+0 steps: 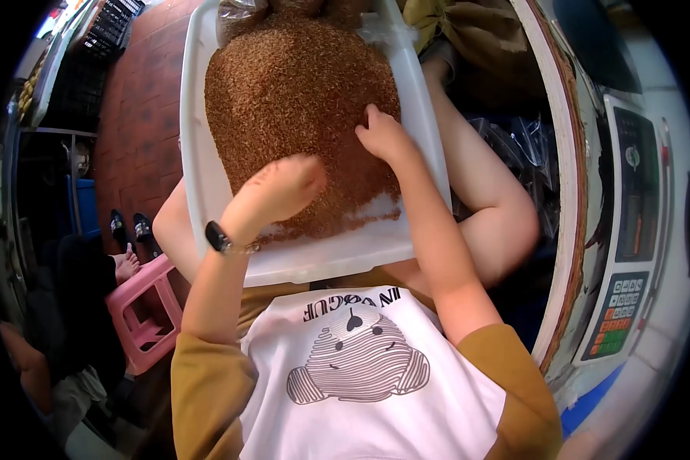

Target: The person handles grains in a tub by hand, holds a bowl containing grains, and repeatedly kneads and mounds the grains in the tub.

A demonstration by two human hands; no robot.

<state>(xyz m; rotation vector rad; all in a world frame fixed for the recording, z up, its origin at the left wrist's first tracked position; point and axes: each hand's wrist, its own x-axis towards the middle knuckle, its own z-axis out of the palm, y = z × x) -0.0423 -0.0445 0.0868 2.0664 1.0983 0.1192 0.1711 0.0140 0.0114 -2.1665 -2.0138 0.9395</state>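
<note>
A broad heap of small brown grains or seeds (284, 84) fills most of a white plastic tray (314, 267) across the person's lap. My left hand (287, 184), with a dark band on its wrist, is over the near left part of the heap. Its fingers are curled in and slightly blurred, so whatever they may hold is hidden. Farther up on the right, my right hand (383, 136) is at the surface of the grains. A small gap shows between its thumb and index finger, and nothing can be seen between them.
Clear plastic bags (241, 17) lie at the tray's far end, with a brown sack (475, 31) beyond its right corner. A weighing scale (625, 230) stands at the right. On the left are a pink stool (142, 307) and another person's foot (127, 264).
</note>
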